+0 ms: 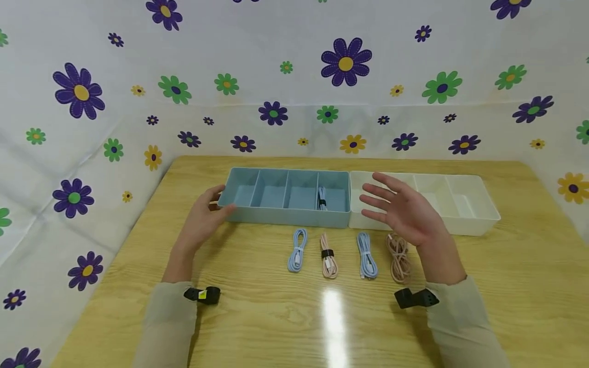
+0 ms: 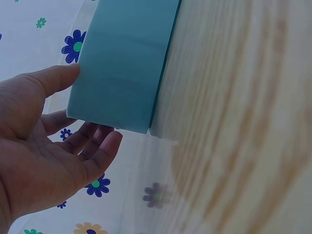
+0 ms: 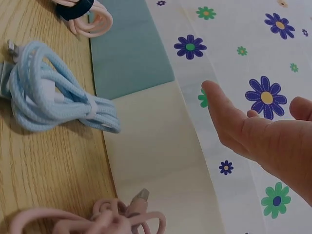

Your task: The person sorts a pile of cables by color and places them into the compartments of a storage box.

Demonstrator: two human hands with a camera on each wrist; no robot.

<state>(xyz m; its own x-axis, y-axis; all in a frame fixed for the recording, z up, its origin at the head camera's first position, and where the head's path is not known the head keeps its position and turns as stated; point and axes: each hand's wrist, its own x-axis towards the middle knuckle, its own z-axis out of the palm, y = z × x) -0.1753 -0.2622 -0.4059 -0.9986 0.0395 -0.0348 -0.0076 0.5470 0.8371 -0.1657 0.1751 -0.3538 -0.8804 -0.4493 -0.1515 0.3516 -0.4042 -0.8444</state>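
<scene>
You face a white daisy-print cloth (image 1: 276, 30) hung behind and beside the wood-grain tabletop (image 1: 257, 312).

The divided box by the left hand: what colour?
The divided box is greyish blue, clearest in head view.

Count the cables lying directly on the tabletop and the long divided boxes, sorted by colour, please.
Light blue cables: 2
Pale pink cable: 1
Brownish-pink cable: 1
Blue box: 1
White box: 1
Total: 6
</scene>
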